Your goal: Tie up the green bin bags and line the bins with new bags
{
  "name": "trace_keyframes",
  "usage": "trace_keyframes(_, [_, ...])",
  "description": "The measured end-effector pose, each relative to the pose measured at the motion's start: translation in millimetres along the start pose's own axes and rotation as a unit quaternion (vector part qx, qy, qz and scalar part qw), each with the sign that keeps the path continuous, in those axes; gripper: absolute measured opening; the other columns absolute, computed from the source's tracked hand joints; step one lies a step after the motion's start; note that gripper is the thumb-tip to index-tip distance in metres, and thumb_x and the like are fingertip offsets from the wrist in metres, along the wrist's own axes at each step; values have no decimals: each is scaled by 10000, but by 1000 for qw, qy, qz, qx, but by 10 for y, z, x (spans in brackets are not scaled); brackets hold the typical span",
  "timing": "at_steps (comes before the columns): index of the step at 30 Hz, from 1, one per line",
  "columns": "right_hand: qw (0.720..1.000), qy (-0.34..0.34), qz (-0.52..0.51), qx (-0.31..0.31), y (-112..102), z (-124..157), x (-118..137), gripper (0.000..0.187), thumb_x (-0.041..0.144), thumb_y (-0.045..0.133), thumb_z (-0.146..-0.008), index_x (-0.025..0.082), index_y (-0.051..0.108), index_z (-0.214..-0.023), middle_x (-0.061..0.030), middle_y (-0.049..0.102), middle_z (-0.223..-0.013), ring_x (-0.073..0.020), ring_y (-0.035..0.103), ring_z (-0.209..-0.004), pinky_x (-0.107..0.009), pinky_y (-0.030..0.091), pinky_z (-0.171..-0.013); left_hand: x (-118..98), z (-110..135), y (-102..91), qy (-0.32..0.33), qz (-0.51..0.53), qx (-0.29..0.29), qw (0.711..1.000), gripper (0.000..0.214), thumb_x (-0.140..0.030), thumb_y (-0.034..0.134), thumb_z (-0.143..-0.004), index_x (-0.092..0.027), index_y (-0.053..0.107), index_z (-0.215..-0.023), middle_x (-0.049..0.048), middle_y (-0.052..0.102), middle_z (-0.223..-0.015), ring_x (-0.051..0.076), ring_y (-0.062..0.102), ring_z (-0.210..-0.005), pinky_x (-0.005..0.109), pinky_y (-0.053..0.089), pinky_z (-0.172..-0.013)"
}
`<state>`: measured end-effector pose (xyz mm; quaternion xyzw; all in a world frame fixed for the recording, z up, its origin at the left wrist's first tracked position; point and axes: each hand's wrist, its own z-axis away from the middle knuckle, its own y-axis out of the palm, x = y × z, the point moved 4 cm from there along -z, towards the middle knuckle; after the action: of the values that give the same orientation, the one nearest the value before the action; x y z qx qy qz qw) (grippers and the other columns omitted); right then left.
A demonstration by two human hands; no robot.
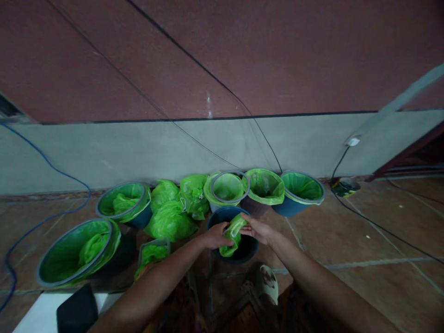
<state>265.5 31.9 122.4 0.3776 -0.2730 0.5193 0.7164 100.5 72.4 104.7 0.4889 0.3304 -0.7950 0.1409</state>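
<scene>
Over the mouth of a dark blue bucket (252,252), a crumpled green plastic bag (230,247) hangs between my two hands. My left hand (217,236) grips its left side, fingers wrapped into the plastic. On the other side my right hand (256,228) pinches the upper part of the bag. The bag's lower end dangles within the bucket's rim. Just behind the bucket stands a pail with a green liner (227,187) and a grey ring around its top.
Lined buckets stand at the right (301,187) and at the left (74,249). Full green bags (169,219) lie against the wall. A small basket (154,252) holds green plastic. A black cable (385,231) and a blue hose (45,222) cross the tiles; a can (347,187) sits by the wall.
</scene>
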Motion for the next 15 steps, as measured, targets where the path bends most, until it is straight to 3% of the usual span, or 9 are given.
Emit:
trace_keyframes(3, [1000,-1,29,2,12,3,-6,259,419,711,-792,182,634,-864,-21,684,-772,-112,623,-643,-246,549,-641,6,-46,-59,-33,-26,-80,996,216,-290,611,-735,-113,688,-832,19,664,-722,152,576,-670,245,445,-616])
trace_keyframes(7, [976,-28,215,-37,-90,-91,-87,195,316,728,-745,180,640,-854,12,633,-658,-97,543,-550,-194,444,-502,-30,-156,-129,-22,-46,-122,991,234,-218,493,-814,-123,702,-857,18,685,-748,140,591,-673,229,446,-614])
trace_keyframes(9, [934,-55,349,-48,-174,-160,-73,129,235,710,-710,175,652,-808,13,619,-621,-109,531,-545,-208,418,-505,-41,-189,-224,-15,-117,-121,986,249,-176,478,-823,-143,720,-873,28,710,-804,156,628,-736,241,467,-675])
trace_keyframes(12, [834,-107,540,-43,-321,-195,47,126,135,692,-615,187,677,-728,-2,651,-658,-152,589,-654,-230,421,-588,-5,-176,-465,-42,-238,-160,957,251,-145,498,-821,-177,738,-885,62,726,-902,202,654,-890,293,471,-825])
trace_keyframes(15, [747,-91,658,13,-462,-128,140,118,152,720,-558,192,691,-665,-21,665,-673,-202,620,-706,-260,422,-621,36,-148,-654,-75,-315,-196,926,240,-178,516,-846,-189,736,-940,94,721,-976,229,656,-947,326,466,-874])
